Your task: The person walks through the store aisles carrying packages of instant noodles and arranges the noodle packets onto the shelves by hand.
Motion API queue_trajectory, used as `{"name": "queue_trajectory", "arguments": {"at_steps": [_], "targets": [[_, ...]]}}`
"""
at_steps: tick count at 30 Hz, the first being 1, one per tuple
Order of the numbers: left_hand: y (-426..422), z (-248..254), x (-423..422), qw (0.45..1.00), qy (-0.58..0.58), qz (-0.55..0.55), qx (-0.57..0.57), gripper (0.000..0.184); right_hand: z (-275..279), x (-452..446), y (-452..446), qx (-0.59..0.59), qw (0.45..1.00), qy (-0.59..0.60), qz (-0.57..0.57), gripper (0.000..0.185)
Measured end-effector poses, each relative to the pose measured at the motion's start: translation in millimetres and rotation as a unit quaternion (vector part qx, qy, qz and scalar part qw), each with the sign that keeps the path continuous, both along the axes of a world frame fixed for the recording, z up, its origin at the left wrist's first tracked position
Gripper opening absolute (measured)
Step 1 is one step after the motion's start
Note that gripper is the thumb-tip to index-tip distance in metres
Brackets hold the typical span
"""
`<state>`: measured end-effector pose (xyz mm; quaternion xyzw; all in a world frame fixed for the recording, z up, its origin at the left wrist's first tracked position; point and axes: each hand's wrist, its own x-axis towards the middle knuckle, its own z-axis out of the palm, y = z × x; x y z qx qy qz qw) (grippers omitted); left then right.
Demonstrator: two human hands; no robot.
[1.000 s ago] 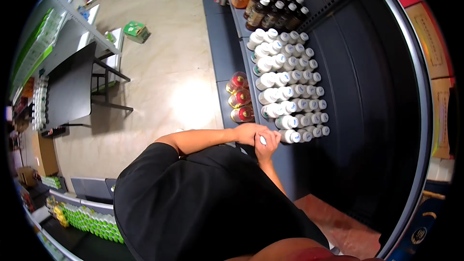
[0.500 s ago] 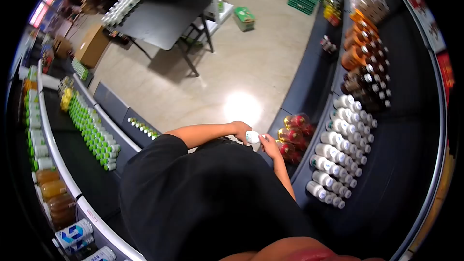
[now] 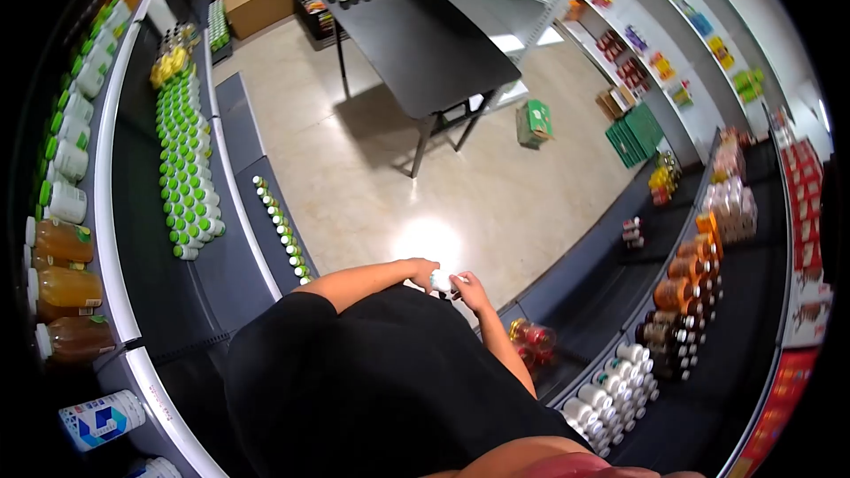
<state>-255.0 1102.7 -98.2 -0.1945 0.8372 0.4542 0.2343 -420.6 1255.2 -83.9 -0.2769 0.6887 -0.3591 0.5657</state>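
Observation:
In front of my black shirt, both hands meet around a small white bottle (image 3: 441, 281). My left hand (image 3: 422, 273) is closed round its left side. The fingers of my right hand (image 3: 469, 290) are closed at the bottle's right end, where the cap seems to be; the detail is too small to be sure. Rows of similar white bottles (image 3: 611, 394) stand on the shelf low on my right. Beside them, nearer my right forearm, are red packs with gold tops (image 3: 534, 336).
A black table (image 3: 425, 44) with white bottles at its far end stands ahead. A green box (image 3: 535, 123) lies on the floor. Green-capped bottles (image 3: 186, 168) fill the left shelf, near amber jugs (image 3: 66, 292). A cardboard box (image 3: 262, 2) and green crates (image 3: 634, 134) stand farther off.
My view has turned left, so the table and green box sit farther right and the right-hand white bottles lower. The white bottle stays between my two hands.

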Motion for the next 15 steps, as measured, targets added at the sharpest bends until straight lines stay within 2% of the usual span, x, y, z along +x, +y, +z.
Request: {"name": "queue_trajectory", "arguments": {"at_steps": [2, 5, 6, 8, 9, 11, 13, 14, 15], "targets": [[-19, -8, 23, 0.998, 0.015, 0.052, 0.013, 0.076, -8, 13, -33, -0.004, 0.998, 0.032, 0.047, 0.048], [-34, -31, 52, 0.989, 0.027, 0.129, 0.066, 0.075, -1, 32, -74, 0.031, 0.975, 0.161, 0.147, 0.057], [-41, -40, 58, 0.984, 0.031, 0.149, 0.087, 0.074, 0, 38, -83, 0.009, 0.964, 0.209, 0.167, 0.051], [-61, -9, 72, 0.965, 0.041, 0.196, 0.167, 0.073, -10, 40, -101, 0.015, 0.977, 0.142, 0.157, 0.049], [-67, -26, 74, 0.97, 0.053, 0.202, 0.122, 0.066, -11, 39, -109, 0.034, 0.98, 0.114, 0.16, 0.05], [-86, -35, 80, 0.962, 0.085, 0.23, 0.117, 0.064, -15, 33, -140, 0.066, 0.982, 0.055, 0.17, 0.05], [-106, -74, 82, 0.943, 0.134, 0.273, 0.136, 0.062, -18, 24, -185, 0.067, 0.977, 0.025, 0.199, 0.05], [-128, -89, 82, 0.953, 0.145, 0.243, 0.106, 0.063, -20, 21, -202, 0.071, 0.974, 0.007, 0.213, 0.05], [-143, -82, 85, 0.947, 0.112, 0.277, 0.114, 0.064, -24, 17, -229, 0.084, 0.972, -0.052, 0.212, 0.05]]}}
